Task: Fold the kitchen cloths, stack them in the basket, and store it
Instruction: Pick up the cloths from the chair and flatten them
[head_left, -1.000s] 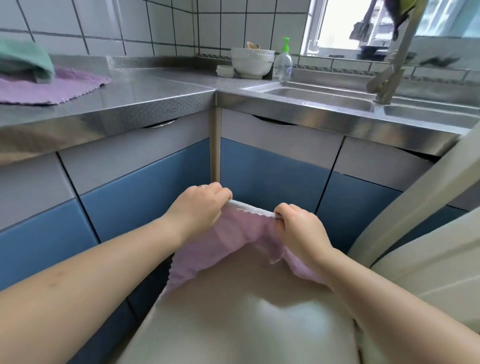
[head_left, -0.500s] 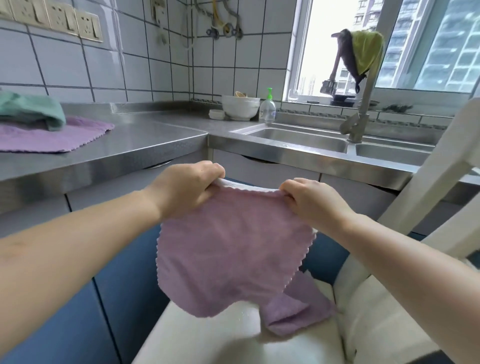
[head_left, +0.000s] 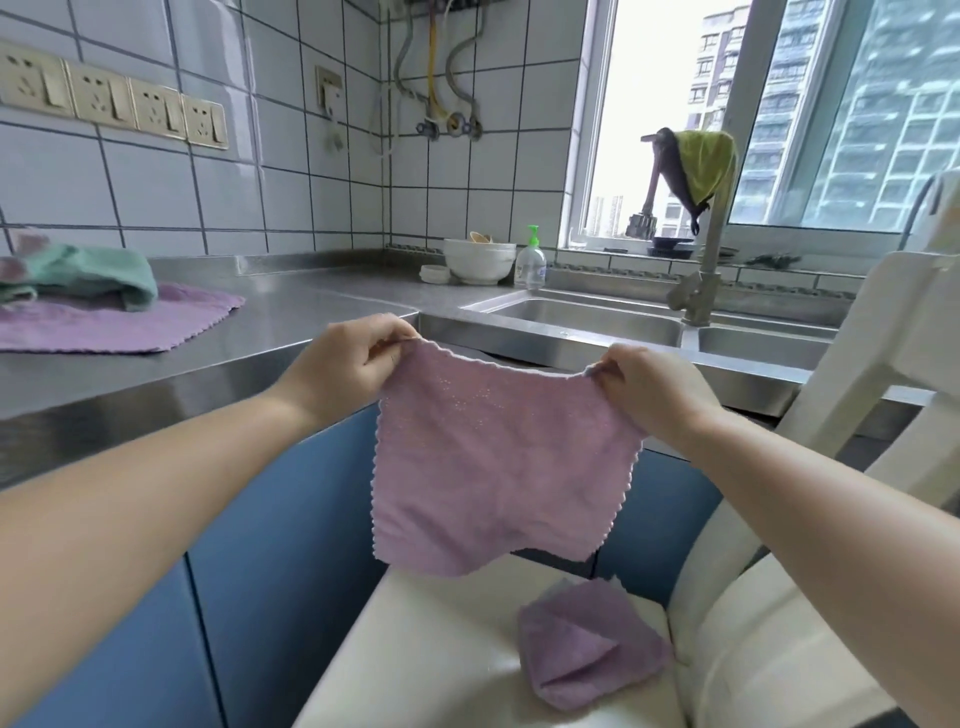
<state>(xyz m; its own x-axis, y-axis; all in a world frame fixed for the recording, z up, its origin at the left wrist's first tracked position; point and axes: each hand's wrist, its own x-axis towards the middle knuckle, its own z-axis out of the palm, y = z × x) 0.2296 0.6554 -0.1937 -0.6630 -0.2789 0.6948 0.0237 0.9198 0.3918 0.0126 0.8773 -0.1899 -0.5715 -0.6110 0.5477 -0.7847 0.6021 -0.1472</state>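
Since a moment ago both hands have lifted the purple cloth (head_left: 498, 462) clear of the white chair seat (head_left: 447, 654), so it hangs flat in front of the counter (head_left: 270, 332). The left hand (head_left: 348, 371) and right hand (head_left: 647, 387) each pinch a top corner, probably to square it for folding. Another purple cloth (head_left: 592, 649) lies on the seat; no basket is in view.

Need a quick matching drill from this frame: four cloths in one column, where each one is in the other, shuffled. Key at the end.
Things:
1. held purple cloth
2. folded purple cloth
3. teal cloth
4. yellow-green cloth

Places:
A. draped over the tap
B. lying on the white chair seat
C. hanging between left hand and right hand
D. on a purple cloth spread on the counter

Pairs: 1-C, 2-B, 3-D, 4-A
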